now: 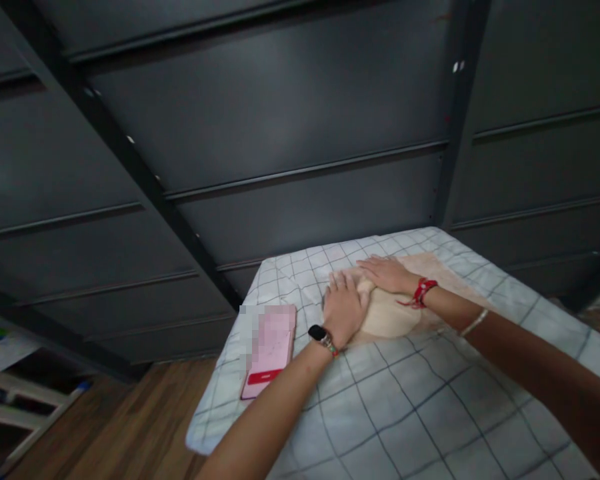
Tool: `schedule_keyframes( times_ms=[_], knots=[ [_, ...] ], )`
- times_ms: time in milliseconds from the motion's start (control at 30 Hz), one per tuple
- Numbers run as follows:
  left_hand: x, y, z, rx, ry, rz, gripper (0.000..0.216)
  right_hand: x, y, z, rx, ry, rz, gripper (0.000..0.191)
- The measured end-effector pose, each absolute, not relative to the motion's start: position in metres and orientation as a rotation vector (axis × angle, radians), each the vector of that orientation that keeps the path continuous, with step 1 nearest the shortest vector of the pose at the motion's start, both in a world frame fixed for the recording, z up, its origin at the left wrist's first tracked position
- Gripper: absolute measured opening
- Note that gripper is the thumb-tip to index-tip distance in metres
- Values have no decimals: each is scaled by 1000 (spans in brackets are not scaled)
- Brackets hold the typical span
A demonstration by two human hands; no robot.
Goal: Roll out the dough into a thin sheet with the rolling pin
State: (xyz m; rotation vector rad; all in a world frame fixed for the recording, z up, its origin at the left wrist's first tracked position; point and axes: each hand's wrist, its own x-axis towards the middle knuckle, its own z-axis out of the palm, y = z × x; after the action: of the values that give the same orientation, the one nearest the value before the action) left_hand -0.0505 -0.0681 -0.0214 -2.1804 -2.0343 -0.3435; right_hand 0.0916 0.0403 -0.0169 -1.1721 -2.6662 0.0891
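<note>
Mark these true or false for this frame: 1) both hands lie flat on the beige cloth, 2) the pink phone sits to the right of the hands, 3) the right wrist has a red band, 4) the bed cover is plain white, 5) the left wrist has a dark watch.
1) True. The left hand and right hand both press palm-down on the beige cloth.
2) False. The pink phone lies to the left of the hands, near the edge of the bed.
3) True. A red band circles the right wrist.
4) False. The bed cover is white with a dark grid of lines.
5) True. A dark watch sits on the left wrist.
</note>
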Motion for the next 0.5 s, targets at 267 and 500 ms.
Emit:
schedule_keyframes(
  times_ms=[267,500],
  knots=[
    [-42,-74,-18,-2239,-1993,-272,66,123,25,-26,-1090,-2668,126,50],
    [-68,-45,-11,-2237,-2122,-220,61,92,58,-22,-1139,-2673,131,46]
  ],
)
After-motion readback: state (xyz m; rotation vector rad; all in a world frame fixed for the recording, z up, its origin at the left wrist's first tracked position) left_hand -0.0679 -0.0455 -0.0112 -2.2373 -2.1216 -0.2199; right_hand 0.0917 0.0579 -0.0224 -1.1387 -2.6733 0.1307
